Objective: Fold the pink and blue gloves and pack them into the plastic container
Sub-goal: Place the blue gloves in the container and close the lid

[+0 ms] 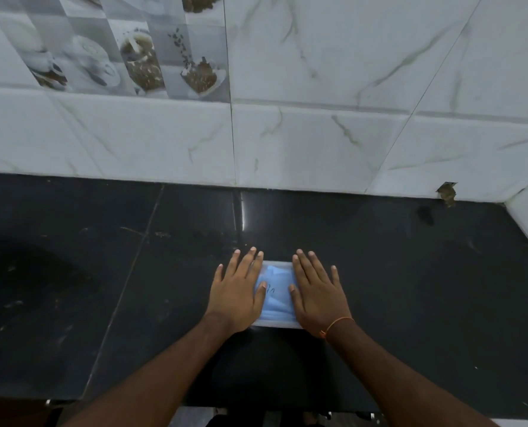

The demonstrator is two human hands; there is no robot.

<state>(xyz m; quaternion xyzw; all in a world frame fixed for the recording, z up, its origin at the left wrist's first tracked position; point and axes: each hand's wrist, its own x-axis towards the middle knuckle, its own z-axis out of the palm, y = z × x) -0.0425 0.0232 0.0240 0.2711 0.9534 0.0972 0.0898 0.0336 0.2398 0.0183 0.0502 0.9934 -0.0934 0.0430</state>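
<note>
The left hand (236,292) lies flat, fingers (244,263) spread, at the box's 9 o'clock edge; the right hand (316,292) mirrors it at 3 o'clock, fingers likewise apart and gripping nothing. Both palms probably press down to seat a lid or steady the box (276,292). Blue glove (275,298) shows through between them, folded inside; no pink is visible. The box sits on a glossy black tabletop (410,272), scuffed and dusty. At 12 o'clock rises a white marble-look tiled wall (318,134).

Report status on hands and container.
Left hand and right hand flat on plastic container. Blue glove inside. Counter unobstructed.
</note>
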